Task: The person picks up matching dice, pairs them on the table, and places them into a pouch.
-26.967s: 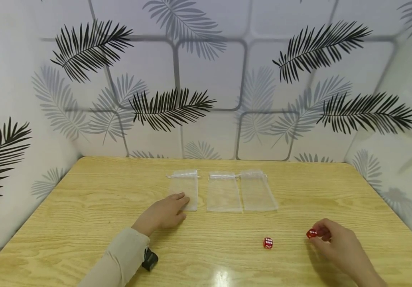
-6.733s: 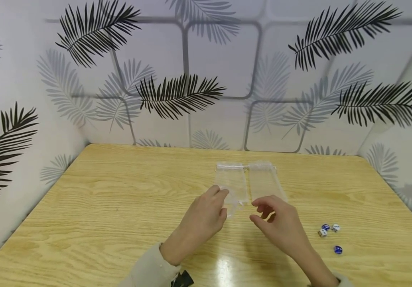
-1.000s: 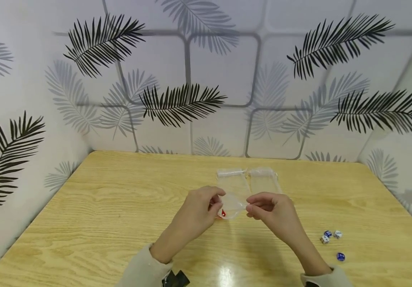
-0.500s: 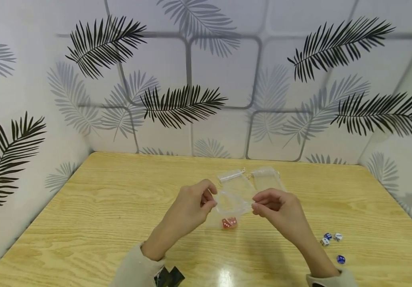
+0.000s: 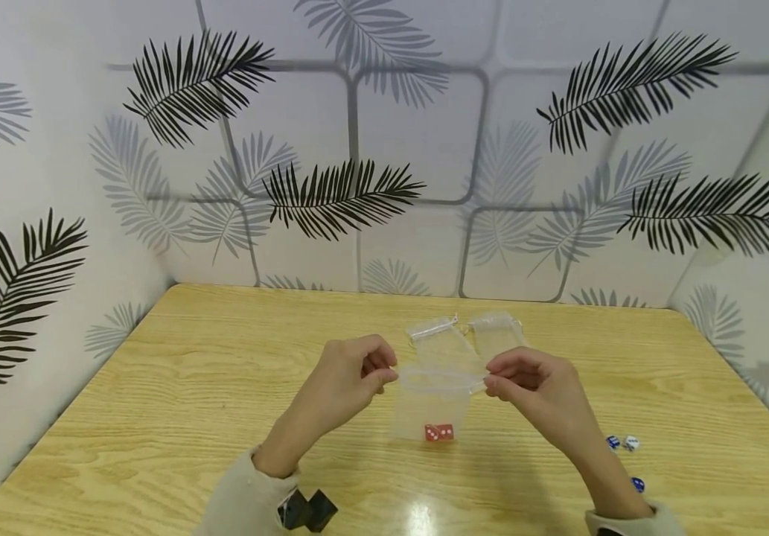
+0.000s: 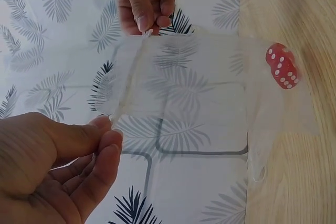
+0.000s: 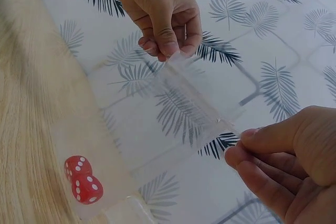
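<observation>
A sheer white drawstring bag (image 5: 417,411) hangs between my two hands, its mouth pulled nearly straight. Two red dice (image 5: 439,432) with white dots lie side by side at its bottom, showing through the mesh. My left hand (image 5: 340,383) pinches the left end of the top edge between thumb and forefinger. At the opposite end, my right hand (image 5: 545,391) pinches the drawstring side the same way. The left wrist view shows the cord (image 6: 131,77) stretched taut from hand to hand; in the right wrist view the dice (image 7: 84,179) sit low in the bag.
Behind the held bag, two more sheer bags lie flat on the wooden table (image 5: 223,357), one tilted (image 5: 447,346) and one at right (image 5: 491,335). Blue dice (image 5: 638,485) and a white die (image 5: 632,443) rest beside my right forearm. A leaf-patterned backdrop (image 5: 417,246) encloses the table.
Over the last second my hands move apart, drawing the bag's round mouth into a line. Red dice, on the table and in my right hand 27 seconds ago, are inside it. The middle bag has turned.
</observation>
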Action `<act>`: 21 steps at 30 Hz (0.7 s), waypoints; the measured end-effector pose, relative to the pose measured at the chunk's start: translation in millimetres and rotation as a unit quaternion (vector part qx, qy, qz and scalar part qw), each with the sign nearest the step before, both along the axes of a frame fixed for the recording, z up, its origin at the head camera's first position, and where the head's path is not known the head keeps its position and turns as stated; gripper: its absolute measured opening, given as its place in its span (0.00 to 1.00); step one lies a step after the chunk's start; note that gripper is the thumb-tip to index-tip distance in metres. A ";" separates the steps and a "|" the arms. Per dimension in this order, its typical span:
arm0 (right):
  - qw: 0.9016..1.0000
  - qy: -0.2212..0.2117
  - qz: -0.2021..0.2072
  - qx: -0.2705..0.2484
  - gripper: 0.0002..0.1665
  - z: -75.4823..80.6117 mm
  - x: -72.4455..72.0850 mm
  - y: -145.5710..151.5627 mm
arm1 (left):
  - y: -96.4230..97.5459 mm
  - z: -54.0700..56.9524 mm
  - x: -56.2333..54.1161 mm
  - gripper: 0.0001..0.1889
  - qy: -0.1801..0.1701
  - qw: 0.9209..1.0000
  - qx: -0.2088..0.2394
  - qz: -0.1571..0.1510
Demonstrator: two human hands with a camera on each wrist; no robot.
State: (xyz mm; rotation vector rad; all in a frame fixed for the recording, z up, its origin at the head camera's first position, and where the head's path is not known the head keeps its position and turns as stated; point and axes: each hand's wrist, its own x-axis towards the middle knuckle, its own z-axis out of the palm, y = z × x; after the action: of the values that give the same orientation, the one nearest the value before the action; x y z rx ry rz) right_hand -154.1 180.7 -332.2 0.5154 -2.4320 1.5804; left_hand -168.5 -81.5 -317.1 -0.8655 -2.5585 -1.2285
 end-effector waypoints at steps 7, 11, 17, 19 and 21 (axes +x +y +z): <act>1.000 -0.002 0.001 0.009 0.07 0.9 -1.2 7.9 | -2.4 -0.3 -1.7 0.04 -0.004 1.000 -0.023 -0.004; 1.000 0.004 -0.001 0.019 0.06 1.2 -2.6 12.3 | -5.4 -1.3 -3.2 0.05 0.004 0.999 -0.044 -0.008; 1.000 0.000 -0.001 0.022 0.06 2.0 -4.1 16.8 | -9.2 -2.8 -4.3 0.05 0.025 0.998 -0.064 -0.003; 1.000 -0.004 -0.005 0.022 0.06 2.3 -4.4 17.9 | -10.1 -3.6 -4.6 0.05 0.031 0.997 -0.067 0.003; 1.000 -0.004 -0.010 0.024 0.05 2.6 -4.6 19.1 | -10.8 -4.4 -5.2 0.06 0.039 0.997 -0.070 0.010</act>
State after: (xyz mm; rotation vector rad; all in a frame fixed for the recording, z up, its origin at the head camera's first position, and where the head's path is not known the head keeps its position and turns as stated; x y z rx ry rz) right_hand -158.7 199.8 -329.5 0.4909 -2.4785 1.5230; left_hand -173.7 -92.3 -321.6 -0.8933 -2.6099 -0.9982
